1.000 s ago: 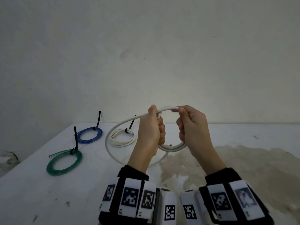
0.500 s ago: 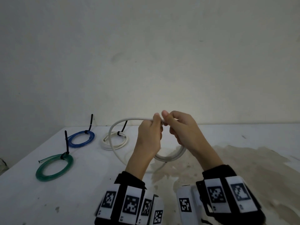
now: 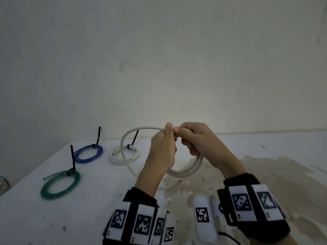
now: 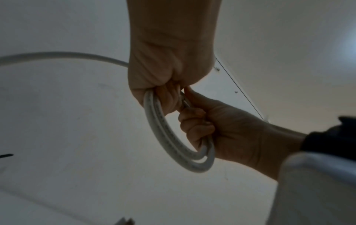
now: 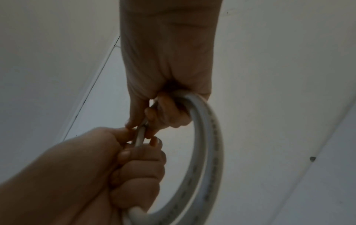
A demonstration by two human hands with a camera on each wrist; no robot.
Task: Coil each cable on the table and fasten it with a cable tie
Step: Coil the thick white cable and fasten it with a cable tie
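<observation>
Head view: stained white table [image 3: 265, 174], bare wall [image 3: 159, 59]

A thick white round-sheathed cable [image 3: 187, 171] is held up above the white table, wound into a small double-turn coil whose lower arc hangs free; faint print runs along its sheath in the wrist views. A further loose loop of it [image 3: 123, 147] sweeps out to the left and drops to the table. Far left on the table lie three finished coils, each flat and fastened by a black cable tie with its tail standing up: a white cable coil [image 3: 123, 155], a blue one [image 3: 88, 153] further left, and a translucent green one [image 3: 60, 184] nearest.
</observation>
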